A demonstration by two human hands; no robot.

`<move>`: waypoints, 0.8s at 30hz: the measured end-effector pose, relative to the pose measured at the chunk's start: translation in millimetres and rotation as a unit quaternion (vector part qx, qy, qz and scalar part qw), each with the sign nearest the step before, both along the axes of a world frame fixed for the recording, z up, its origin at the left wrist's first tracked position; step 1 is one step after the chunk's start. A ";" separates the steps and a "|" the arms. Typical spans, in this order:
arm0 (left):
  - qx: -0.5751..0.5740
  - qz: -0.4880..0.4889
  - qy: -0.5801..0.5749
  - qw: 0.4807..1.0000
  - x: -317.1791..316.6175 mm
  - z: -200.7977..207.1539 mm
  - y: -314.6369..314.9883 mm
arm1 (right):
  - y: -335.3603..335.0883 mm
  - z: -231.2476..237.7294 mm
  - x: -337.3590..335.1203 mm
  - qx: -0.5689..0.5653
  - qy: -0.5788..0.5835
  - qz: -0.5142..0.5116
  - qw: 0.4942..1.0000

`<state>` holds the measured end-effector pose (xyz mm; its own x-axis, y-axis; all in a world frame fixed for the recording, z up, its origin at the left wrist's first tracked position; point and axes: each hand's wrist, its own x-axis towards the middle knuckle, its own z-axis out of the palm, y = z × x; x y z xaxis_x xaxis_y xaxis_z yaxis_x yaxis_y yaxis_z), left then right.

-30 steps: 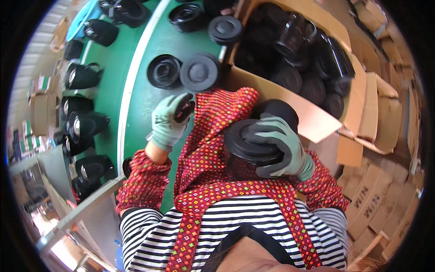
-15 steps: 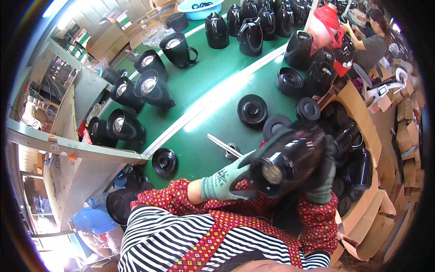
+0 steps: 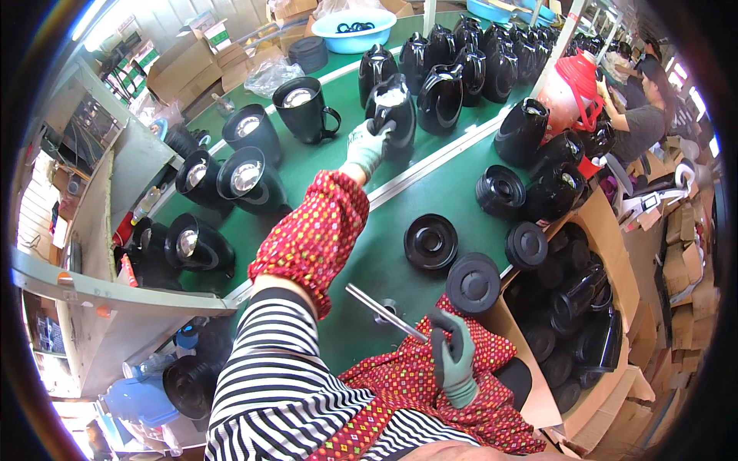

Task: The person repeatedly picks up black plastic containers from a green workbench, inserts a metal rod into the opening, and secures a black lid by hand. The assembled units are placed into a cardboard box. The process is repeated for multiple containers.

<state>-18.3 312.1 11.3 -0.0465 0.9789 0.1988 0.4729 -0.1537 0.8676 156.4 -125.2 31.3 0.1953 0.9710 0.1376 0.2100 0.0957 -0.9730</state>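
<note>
My left hand (image 3: 369,147), in a grey-green glove, reaches far over the green bench. Its fingers are closed on a glossy black jug (image 3: 393,115), which stands upright beside a group of similar black jugs (image 3: 440,98). My right hand (image 3: 455,357), also gloved, is low and close to my body. Its fingers curl at the near end of a slim metal rod (image 3: 384,313) that slants over the bench; the grip itself is partly hidden. Black round lids (image 3: 430,242) lie beyond the right hand, one of them, a ridged lid (image 3: 472,283), close by.
Open black jugs with silvery insides (image 3: 298,107) stand at the left. A cardboard box (image 3: 626,284) of black parts is at the right. A red-topped flask (image 3: 570,92) and a blue basin (image 3: 354,34) stand farther back. Another person (image 3: 649,107) works at far right.
The black jug that both hands held near my body now stands on the far bench under my left hand. My right hand has dropped to the rod. The view has shifted.
</note>
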 end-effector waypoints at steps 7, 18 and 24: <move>0.104 0.137 0.156 0.973 -8.0 21.0 19.5 | 8.4 -1.9 8.9 -0.017 -0.037 0.014 0.999; 0.083 0.176 0.395 0.898 -133.2 22.0 58.7 | 14.5 -1.9 8.1 -0.055 -0.051 0.062 0.995; 0.191 0.021 0.324 0.926 -104.9 42.9 -68.4 | 60.0 16.9 15.0 0.058 -0.102 0.064 0.991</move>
